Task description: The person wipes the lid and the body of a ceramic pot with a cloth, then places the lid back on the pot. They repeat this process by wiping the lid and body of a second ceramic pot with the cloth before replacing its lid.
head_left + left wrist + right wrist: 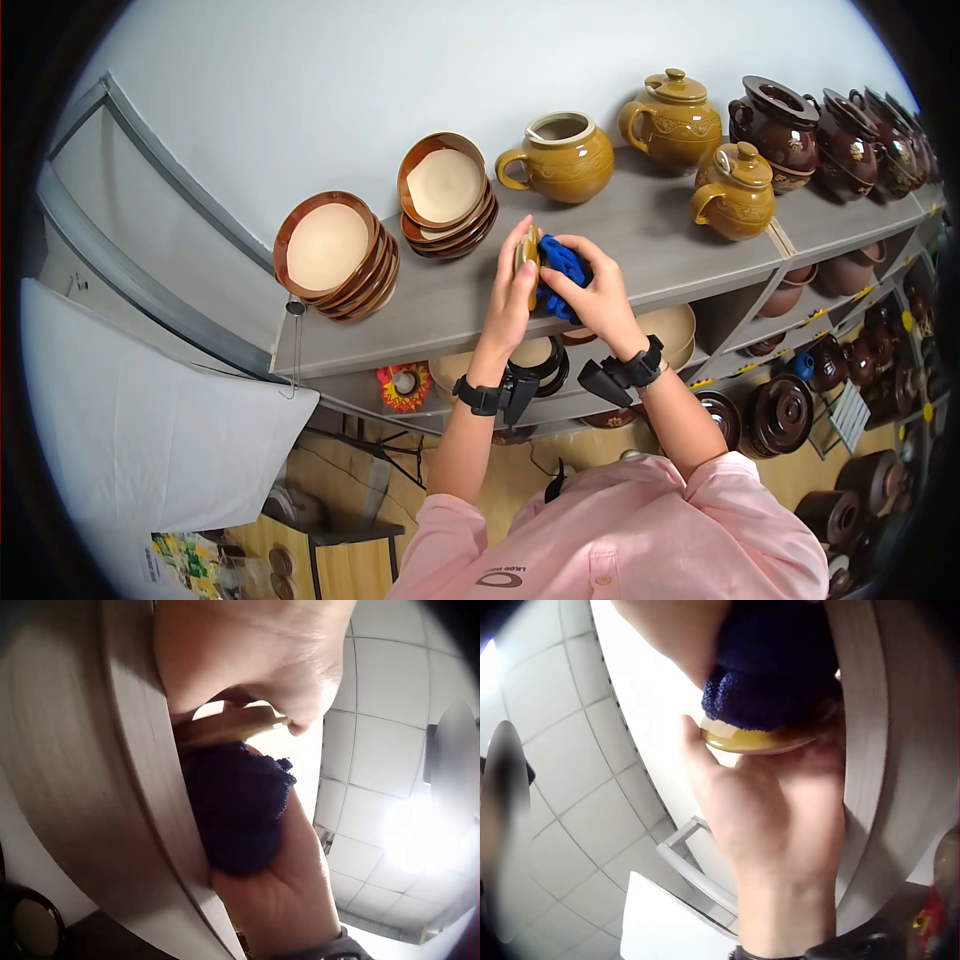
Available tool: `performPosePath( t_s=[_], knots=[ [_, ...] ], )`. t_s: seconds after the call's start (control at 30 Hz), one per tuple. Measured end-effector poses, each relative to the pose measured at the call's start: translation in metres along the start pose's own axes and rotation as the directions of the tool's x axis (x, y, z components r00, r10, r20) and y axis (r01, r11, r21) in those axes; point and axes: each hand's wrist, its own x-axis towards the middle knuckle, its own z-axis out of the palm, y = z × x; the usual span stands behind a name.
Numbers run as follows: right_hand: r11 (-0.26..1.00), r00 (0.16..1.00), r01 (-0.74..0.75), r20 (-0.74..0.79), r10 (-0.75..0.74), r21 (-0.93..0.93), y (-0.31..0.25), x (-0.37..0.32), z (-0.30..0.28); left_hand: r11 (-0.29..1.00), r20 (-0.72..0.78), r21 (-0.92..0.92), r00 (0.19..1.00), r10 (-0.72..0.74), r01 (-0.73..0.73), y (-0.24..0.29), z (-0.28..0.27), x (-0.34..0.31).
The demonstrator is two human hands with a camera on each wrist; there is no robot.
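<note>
Near the shelf's [430, 305] front edge, the left hand [508, 305] is gripping a mustard lid [527, 255]; the right hand [603, 300] is holding blue cloth [565, 272] against it. The handled pot [572, 165] is standing uncovered.

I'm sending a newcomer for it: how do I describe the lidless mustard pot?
On the grey shelf by the white wall, look between the dish stacks and two lidded mustard pots. It's the round one-handled mustard pot; unlike those two, its mouth is open.
</note>
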Motion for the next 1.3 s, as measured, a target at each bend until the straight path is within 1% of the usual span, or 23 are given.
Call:
performPosePath(
  t_s=[0.07,0.1,0.2,0.23,0.33,0.43,0.47,0.53,0.63,0.73,0.87,0.93,1.0,1.17,1.3],
  knots=[
    [0.990,0.999,-0.046,-0.005,0.047,0.130,-0.001,0.000,-0.006,0.993,0.040,0.106,0.998,0.048,-0.052,0.003,0.002,-0.002],
    [0.980,0.996,-0.084,0.005,0.085,0.180,-0.002,0.001,-0.009,1.000,0.038,-0.011,0.999,-0.010,0.010,0.007,0.005,-0.003],
    [0.907,0.981,-0.194,0.064,0.184,0.373,-0.008,-0.001,-0.018,1.000,0.110,0.011,0.994,-0.003,0.002,0.003,0.008,-0.005],
    [0.906,0.982,-0.188,0.072,0.173,0.380,-0.007,-0.002,-0.019,1.000,0.096,-0.004,0.995,-0.019,0.020,0.005,0.010,-0.004],
    [0.917,0.984,-0.176,0.103,0.149,0.358,-0.008,-0.005,-0.023,0.998,0.098,0.041,0.995,0.033,-0.037,0.005,0.012,-0.004],
    [0.956,0.993,-0.078,0.102,0.051,0.282,-0.013,-0.008,-0.023,0.997,0.047,0.035,0.997,0.061,-0.062,0.005,0.013,-0.006],
    [0.941,0.992,-0.099,0.108,0.067,0.324,-0.015,-0.009,-0.024,0.997,0.033,0.040,0.997,0.067,-0.068,0.005,0.012,-0.008],
    [0.903,0.988,-0.139,0.121,0.097,0.406,-0.020,-0.011,-0.027,0.991,0.025,0.106,0.997,0.074,-0.076,-0.002,0.009,-0.008],
    [0.937,0.992,-0.072,0.119,0.033,0.342,-0.030,-0.013,-0.031,0.983,-0.031,0.162,0.995,0.095,-0.089,-0.005,0.010,-0.009],
    [0.987,0.986,0.110,0.111,-0.123,0.118,-0.030,-0.016,-0.035,0.961,-0.071,0.245,0.986,0.151,-0.130,-0.005,0.012,-0.009],
    [0.959,0.958,0.274,0.110,-0.266,-0.065,-0.034,-0.022,-0.039,0.886,-0.074,0.430,0.971,0.226,-0.174,0.003,0.013,-0.012],
    [0.932,0.941,0.332,0.115,-0.317,-0.148,-0.036,-0.025,-0.043,0.822,-0.060,0.542,0.967,0.249,-0.178,0.022,0.019,-0.013],
    [0.911,0.933,0.359,0.113,-0.342,-0.204,-0.036,-0.028,-0.046,0.762,-0.052,0.625,0.965,0.258,-0.170,0.035,0.024,-0.015],
    [0.848,0.907,0.421,0.143,-0.396,-0.321,-0.034,-0.041,-0.051,0.727,-0.109,0.673,0.953,0.281,-0.138,0.039,0.026,-0.015],
    [0.855,0.913,0.408,0.136,-0.385,-0.319,-0.028,-0.045,-0.052,0.722,-0.125,0.681,0.952,0.278,-0.121,0.042,0.028,-0.015]
  ],
)
